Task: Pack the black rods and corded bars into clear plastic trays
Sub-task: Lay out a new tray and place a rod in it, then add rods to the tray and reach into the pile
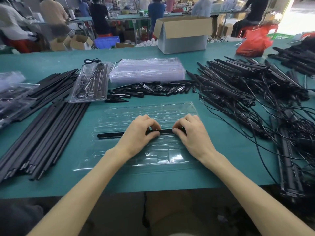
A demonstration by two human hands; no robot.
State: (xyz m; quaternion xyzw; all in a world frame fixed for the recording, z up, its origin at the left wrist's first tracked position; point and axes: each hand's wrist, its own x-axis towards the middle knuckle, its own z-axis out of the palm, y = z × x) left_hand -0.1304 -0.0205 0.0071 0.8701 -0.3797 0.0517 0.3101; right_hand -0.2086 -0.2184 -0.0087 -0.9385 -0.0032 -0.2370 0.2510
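A long thin black rod (110,135) lies crosswise in a groove of the moulded clear plastic tray (144,109), which sits flat on the teal table (221,155) directly before the person. Both hands bear on the rod's right half: the left hand (139,133) pinches it with curled fingers and thumb, and the right hand (192,133) does the same just beside it. Left of the tray lies a heap of long black rods (42,133). Just beyond the tray are short tapered black pieces (148,90), and beyond those a stack of empty clear trays (146,68) and, further left, a filled tray (90,82). Right of the tray sprawl tangled black corded bars (247,92).
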